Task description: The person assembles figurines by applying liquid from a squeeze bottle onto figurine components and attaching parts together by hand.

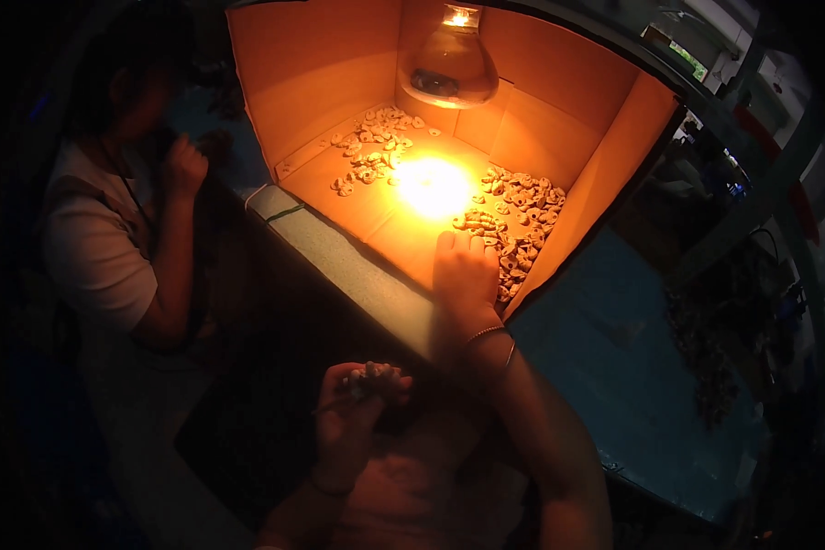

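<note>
The right hand [465, 268] lay flat on pale pieces [513, 215] at the box's [330, 64] near-right corner, apparently picking one, needing a pinch; the left hand [357, 403] was closed on a thin tool [335, 401].

Right hand [465, 271] rests on pale pieces [513, 220] inside lamp-lit cardboard box [339, 64].

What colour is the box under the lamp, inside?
Orange inside the cardboard box, lit by the lamp; head view.

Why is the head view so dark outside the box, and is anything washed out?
Head view: the hanging bulb is the only strong light; its glare burns out the cardboard box floor. The right hand among the pale pieces is lit, the left hand dim, and edges bend toward the rim.
</note>
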`<action>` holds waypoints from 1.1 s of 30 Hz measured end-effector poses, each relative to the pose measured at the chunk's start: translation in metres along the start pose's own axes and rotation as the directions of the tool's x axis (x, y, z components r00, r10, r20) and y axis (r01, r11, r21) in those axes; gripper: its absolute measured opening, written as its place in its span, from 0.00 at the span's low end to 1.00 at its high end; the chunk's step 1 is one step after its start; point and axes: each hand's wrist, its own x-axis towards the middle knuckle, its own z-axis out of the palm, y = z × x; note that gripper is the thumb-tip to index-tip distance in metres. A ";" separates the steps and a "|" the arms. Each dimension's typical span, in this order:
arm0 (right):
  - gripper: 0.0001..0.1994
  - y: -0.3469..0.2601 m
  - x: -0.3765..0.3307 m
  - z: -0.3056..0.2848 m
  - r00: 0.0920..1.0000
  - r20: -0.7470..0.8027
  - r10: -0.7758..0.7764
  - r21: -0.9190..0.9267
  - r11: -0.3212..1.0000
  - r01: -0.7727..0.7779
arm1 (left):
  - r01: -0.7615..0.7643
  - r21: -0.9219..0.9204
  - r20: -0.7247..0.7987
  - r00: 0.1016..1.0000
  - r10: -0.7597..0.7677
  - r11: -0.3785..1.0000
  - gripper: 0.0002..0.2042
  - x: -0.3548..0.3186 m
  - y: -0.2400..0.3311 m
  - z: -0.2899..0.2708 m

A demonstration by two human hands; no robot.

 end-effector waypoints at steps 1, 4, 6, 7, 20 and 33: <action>0.03 0.001 -0.002 -0.008 1.000 0.001 -0.008 0.041 0.999 0.008 | 0.011 -0.011 0.013 1.000 -0.011 1.000 0.18 0.002 -0.001 -0.001; 0.05 0.000 -0.012 -0.052 0.993 0.001 -0.114 0.416 0.904 0.104 | 0.021 -0.043 0.020 1.000 -0.020 0.999 0.18 0.007 -0.002 -0.004; 0.10 -0.009 -0.028 -0.077 0.994 -0.030 -0.105 0.681 0.726 0.097 | 0.083 -0.060 0.027 0.996 -0.082 0.995 0.17 0.006 0.001 -0.008; 0.11 -0.009 -0.038 -0.085 0.995 -0.018 -0.099 0.764 0.641 0.077 | 0.081 -0.060 0.037 0.996 -0.079 0.995 0.16 0.005 0.001 -0.010; 0.05 0.055 -0.129 -0.153 0.945 0.285 0.160 0.896 0.307 -0.322 | 0.330 -0.262 0.411 0.888 -0.205 0.907 0.14 -0.021 -0.017 0.039; 0.07 0.092 -0.179 -0.158 0.858 0.334 0.390 0.939 -0.058 -0.339 | 0.445 -0.216 0.544 0.794 -0.271 0.869 0.13 -0.050 -0.045 0.072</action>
